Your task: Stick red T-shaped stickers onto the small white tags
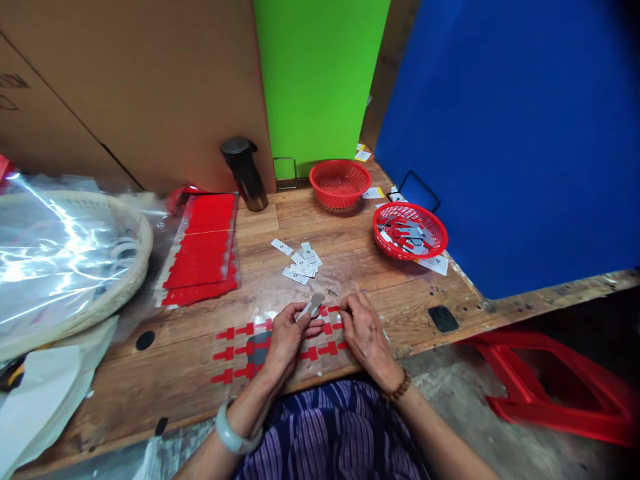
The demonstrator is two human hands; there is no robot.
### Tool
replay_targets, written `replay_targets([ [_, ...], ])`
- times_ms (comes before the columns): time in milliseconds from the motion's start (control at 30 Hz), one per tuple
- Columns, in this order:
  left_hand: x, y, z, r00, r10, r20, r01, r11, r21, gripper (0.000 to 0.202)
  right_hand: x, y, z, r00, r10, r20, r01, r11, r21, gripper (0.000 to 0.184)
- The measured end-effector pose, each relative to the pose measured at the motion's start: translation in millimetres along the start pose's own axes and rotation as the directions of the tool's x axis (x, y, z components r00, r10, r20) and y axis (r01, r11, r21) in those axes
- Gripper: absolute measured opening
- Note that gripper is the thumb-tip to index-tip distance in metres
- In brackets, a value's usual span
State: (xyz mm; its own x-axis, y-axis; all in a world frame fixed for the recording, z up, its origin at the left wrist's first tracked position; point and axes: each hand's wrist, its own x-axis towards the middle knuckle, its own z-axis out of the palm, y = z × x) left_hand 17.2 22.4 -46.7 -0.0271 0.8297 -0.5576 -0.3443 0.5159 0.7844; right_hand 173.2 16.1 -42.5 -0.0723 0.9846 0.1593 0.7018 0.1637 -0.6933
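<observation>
My left hand (290, 330) pinches a small grey flat piece (315, 303) just above a clear sheet of red stickers (240, 350) lying at the front edge of the wooden table (190, 380). My right hand (365, 330) rests on the right end of that sheet, fingers curled and pressed on a red sticker (334, 309). A small heap of white labels (303, 261) lies a little beyond both hands.
Two red baskets stand at the back right: an empty one (340, 181) and one holding grey and red parts (410, 231). A stack of red sticker sheets (203, 250), a dark flask (245, 172), a plastic-covered woven basket (65, 260) and cardboard (130, 87) lie left. A red stool (550, 387) stands on the floor.
</observation>
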Motion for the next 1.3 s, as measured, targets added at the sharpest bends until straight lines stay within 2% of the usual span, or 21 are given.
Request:
replay_targets([
  [400,0,1,-0.6,1.000,0.002,0.021,-0.002,1.000,0.016,0.017,-5,-1,-14,0.991,-0.007,0.130,-0.026,0.968,0.249,0.011],
  [600,-11,14,-0.6,0.988,-0.138,0.072,0.140,0.990,-0.017,0.019,-2,-6,-19,0.987,0.109,0.123,-0.150,0.896,0.417,0.005],
  [800,-32,26,-6.3,0.959,-0.223,0.173,0.234,0.971,-0.043,0.036,-2,-18,-20,0.989,0.056,0.140,-0.113,0.891,0.440,0.005],
  [900,-38,27,-9.1,0.949,-0.229,0.217,0.241,0.970,-0.033,0.035,-3,-21,-19,0.987,0.030,0.159,-0.096,0.900,0.425,0.004],
  [1100,-40,27,-9.8,0.949,-0.241,0.202,0.248,0.969,-0.011,0.034,-5,-28,-19,0.979,-0.029,0.201,-0.055,0.914,0.403,0.006],
  [1300,-40,27,-9.2,0.941,-0.258,0.219,0.260,0.965,0.020,0.035,-5,-29,-19,0.975,-0.035,0.218,-0.055,0.919,0.391,0.008],
])
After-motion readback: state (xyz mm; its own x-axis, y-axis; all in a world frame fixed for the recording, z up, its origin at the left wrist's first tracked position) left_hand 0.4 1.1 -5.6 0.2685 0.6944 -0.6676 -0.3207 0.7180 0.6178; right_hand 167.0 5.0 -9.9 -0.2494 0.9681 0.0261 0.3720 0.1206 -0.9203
